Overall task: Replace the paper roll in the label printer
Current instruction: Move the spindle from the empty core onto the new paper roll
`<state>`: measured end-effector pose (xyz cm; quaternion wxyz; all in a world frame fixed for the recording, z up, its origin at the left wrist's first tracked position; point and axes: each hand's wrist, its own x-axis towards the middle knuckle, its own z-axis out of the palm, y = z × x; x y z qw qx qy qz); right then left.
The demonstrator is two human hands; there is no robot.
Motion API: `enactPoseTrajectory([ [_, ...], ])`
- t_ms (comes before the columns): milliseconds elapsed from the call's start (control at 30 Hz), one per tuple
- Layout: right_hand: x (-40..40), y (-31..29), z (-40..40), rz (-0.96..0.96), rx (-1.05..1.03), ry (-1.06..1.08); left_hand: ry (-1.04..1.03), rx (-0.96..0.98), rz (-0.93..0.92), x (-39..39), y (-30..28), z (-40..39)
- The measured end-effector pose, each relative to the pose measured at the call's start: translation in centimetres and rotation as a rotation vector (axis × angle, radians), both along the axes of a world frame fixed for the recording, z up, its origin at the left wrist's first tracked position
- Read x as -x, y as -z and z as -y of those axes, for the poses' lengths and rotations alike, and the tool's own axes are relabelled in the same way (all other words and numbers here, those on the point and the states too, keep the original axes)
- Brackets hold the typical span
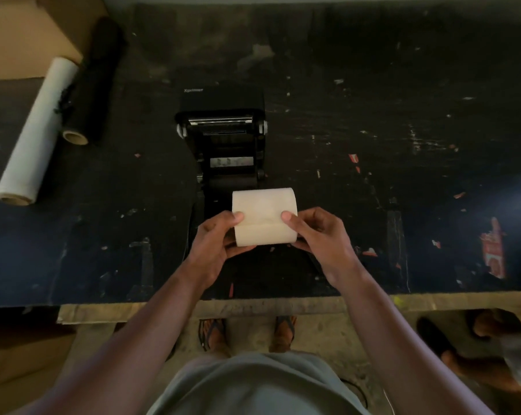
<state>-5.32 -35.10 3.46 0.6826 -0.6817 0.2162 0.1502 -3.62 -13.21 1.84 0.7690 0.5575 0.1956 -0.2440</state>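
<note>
A cream paper roll (263,205) is held between both hands above the near part of the dark table, just in front of the label printer. My left hand (216,244) grips its left end with the thumb on top. At the right end, my right hand (316,235) does the same, thumb pressed on the loose paper edge. The black label printer (222,136) stands in the middle of the table with its lid open, showing rollers and an inner bay. The bay's near end is hidden behind the roll.
A long white roll (36,130) and a black roll (93,82) on a cardboard core lie at the far left, beside a cardboard box (28,34). The scuffed black table (403,145) carries paper scraps. Another person's feet (478,339) stand at lower right.
</note>
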Motion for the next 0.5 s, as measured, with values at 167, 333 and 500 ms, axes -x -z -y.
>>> enactPoseTrajectory([
  [167,0.7,0.7,-1.2,-0.023,-0.056,0.012,0.078,-0.019,-0.003,0.6,0.5,-2.0],
  [333,2.4,1.5,-2.3,0.034,-0.045,-0.066,0.05,-0.007,-0.044,1.4,1.4,-3.6],
  [500,1.3,4.1,1.9,0.14,0.173,-0.048,-0.098,0.151,-0.133,3.0,2.4,-5.8],
])
